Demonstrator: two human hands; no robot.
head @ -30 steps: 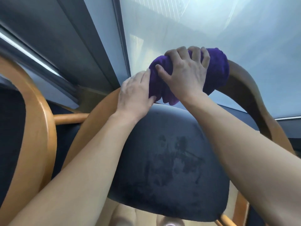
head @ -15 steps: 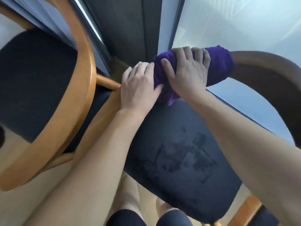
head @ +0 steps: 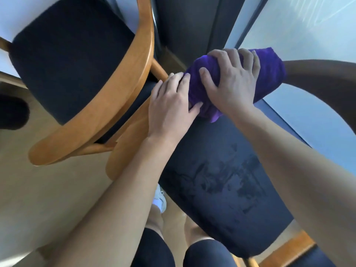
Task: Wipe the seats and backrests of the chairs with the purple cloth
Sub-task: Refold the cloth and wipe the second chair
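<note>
The purple cloth [head: 269,74] is bunched over the top of the nearer chair's curved backrest [head: 319,74], wrapped round the rail. The right hand [head: 231,83] grips it from above, fingers curled over the far side and a little spread, thumb stretched down the near face. The left hand [head: 169,108] lies flat on the wood just beside it, fingers straight and close together, their tips and the thumb touching the cloth's edge. I'd judge the rail to be the step in hand. It should go best with the cloth wrapped round, so both faces get rubbed in one slide along the curve while the left hand steadies the chair. Room is tight to the left, where the second chair [head: 123,89] has its wooden arm just beside this one. To the right the rail runs free before the window glass [head: 308,26]. The dark seat [head: 221,180] below shows mottled marks, but I cannot tell whether they are damp or nap.
</note>
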